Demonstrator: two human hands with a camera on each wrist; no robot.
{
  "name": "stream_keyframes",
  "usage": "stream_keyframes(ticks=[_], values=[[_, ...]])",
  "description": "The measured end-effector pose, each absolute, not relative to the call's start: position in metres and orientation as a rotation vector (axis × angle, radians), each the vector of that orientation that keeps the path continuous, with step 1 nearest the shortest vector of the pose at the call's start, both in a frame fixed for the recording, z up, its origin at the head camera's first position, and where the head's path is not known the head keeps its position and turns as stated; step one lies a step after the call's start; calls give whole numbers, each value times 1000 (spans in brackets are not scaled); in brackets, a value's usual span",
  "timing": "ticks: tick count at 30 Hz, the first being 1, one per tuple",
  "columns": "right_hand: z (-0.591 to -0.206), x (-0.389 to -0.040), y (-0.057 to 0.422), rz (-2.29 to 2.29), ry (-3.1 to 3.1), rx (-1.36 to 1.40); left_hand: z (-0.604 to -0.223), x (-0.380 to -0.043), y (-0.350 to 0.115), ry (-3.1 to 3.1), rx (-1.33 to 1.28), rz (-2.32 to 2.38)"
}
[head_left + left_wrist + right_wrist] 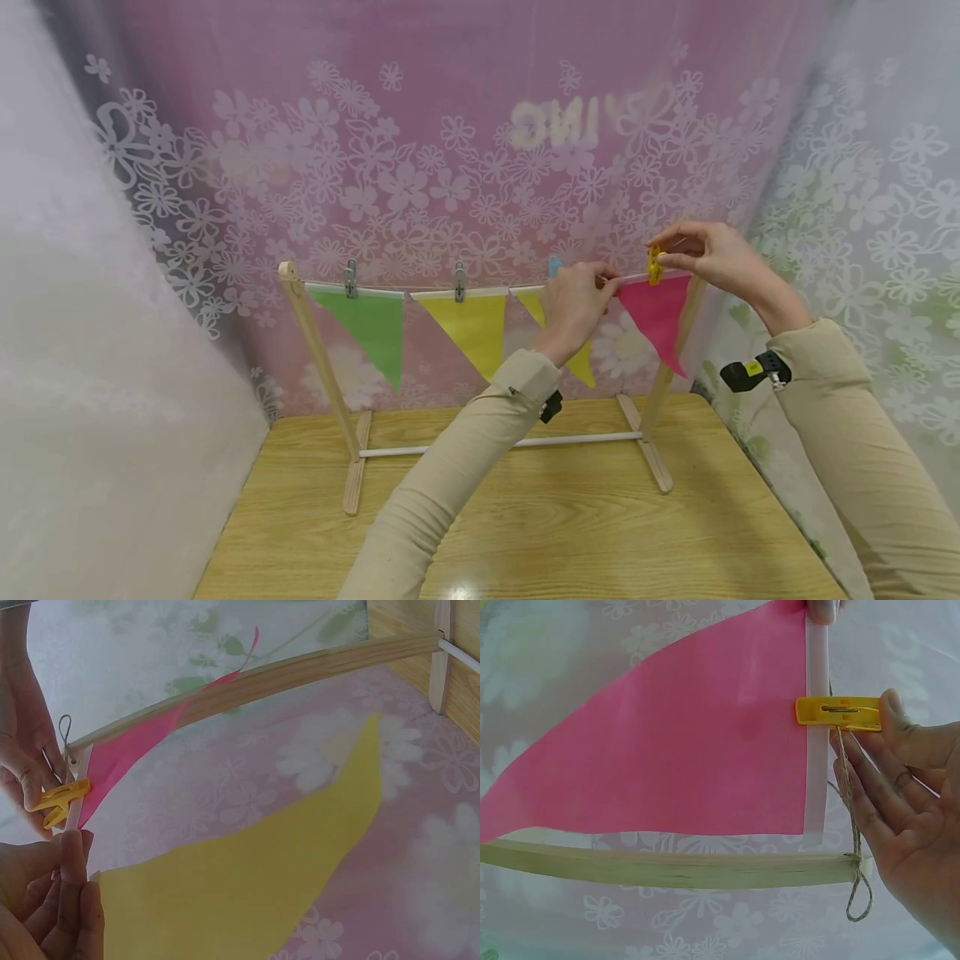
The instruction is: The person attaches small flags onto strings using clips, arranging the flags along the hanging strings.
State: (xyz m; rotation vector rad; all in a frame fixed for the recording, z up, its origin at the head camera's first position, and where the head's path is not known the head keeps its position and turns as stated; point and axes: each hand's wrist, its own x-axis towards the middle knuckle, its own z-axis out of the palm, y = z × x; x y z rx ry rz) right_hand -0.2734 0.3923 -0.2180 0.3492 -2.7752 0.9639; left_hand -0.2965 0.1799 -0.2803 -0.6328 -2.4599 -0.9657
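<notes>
My right hand [712, 254] pinches a yellow clothespin [655, 265] between thumb and fingers. The clothespin's nose sits over the white top edge of a pink pennant [697, 742] and the twine [845, 769], near the right post. With thumb and fingertips my left hand [573, 304] pinches the pennant's other top corner, as the left wrist view shows. Just left of that hand hangs a yellow pennant [240, 877], partly covered by it in the head view, with a blue clothespin [555, 265] above.
A green pennant [375, 325] and another yellow pennant [472, 325] hang further left from grey clothespins [351, 279]. The wooden stand [322, 367] has a white crossbar [577, 440] low down and stands on a wood-grain table [525, 525]. Flowered curtains [420, 183] enclose the back and sides.
</notes>
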Motion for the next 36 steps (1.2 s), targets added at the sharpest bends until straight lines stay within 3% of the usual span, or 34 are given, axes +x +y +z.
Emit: stream_keyframes(ticks=[36], values=[[-218,-260,378,759,-2736,400,-284,-287,155,-2453,-653,-867]])
